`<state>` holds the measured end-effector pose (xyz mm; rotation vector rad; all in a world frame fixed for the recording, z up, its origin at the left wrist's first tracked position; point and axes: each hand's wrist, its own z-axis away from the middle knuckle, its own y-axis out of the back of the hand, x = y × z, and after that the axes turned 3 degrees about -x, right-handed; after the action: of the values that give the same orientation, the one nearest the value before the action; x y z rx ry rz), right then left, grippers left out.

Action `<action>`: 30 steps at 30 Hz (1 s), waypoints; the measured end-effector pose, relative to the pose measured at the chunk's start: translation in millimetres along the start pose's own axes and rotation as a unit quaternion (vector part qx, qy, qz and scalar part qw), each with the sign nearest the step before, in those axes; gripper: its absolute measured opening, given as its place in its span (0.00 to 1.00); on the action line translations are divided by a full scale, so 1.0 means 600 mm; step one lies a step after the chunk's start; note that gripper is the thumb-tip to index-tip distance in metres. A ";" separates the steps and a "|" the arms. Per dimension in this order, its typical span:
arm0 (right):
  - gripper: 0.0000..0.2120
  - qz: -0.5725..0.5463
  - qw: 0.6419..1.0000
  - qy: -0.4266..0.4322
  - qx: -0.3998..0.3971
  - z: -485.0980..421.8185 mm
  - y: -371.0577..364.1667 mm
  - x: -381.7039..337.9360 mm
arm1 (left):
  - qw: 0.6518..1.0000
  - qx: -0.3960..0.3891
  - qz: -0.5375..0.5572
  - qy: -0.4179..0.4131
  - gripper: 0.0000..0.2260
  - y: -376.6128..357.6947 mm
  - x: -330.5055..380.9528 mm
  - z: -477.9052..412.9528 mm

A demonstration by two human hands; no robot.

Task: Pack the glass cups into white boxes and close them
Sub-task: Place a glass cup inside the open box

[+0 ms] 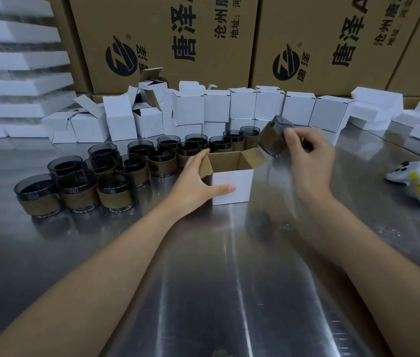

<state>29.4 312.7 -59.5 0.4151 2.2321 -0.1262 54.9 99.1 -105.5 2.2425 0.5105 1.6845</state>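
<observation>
An open white cardboard box [232, 186] with a brown inside is stood upright on the brushed steel table [216, 279], its flaps spread and its mouth facing up. It is gripped by the left hand [193, 181], the thumb laid across the front face and the fingers wrapped over the left flap. Just above and to the right of the box mouth, a smoky glass cup with a brown sleeve [273, 140] is held in the curled fingers of the right hand [309, 158]. The cup's long axis is tilted off vertical, though which end leads is lost to blur. The cup must probably be righted and brought leftward and down over the mouth. More sleeved glass cups [95, 181] are grouped left of the box and closed white boxes [255, 104] are stacked behind it.
</observation>
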 end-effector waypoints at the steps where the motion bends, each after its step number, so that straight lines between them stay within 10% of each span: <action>1: 0.03 -0.007 1.000 0.019 -0.002 0.003 -0.002 -0.012 | 1.000 -0.011 0.001 -0.003 0.45 0.000 0.001 0.001; 30: 0.07 0.174 0.934 0.207 -0.233 0.059 -0.039 0.004 | 0.998 -0.027 -0.049 -0.031 0.46 -0.008 0.013 0.014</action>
<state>46.3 283.3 -85.1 0.6023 2.4480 0.7278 64.6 106.8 -103.4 2.1876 0.5438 1.5568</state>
